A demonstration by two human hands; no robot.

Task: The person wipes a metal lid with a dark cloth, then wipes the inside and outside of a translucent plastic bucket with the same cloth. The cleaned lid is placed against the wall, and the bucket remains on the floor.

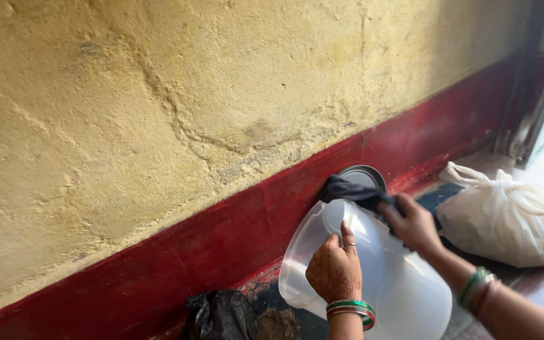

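Note:
A large clear plastic container (404,289) lies tilted on its side near the foot of the wall, its mouth toward the upper left. My left hand (335,271), wearing a ring and green and red bangles, grips its rim. My right hand (413,225), also bangled at the wrist, holds a dark cloth (351,189) pressed against the container's upper edge. Just behind the cloth a round steel plate (366,176) leans against the red wall base.
A tied white plastic bag (505,217) sits on the floor at the right. A black plastic bag (218,315) lies at the bottom centre. The yellow plaster wall (190,94) has a red painted skirting (221,245). A door frame (539,82) stands far right.

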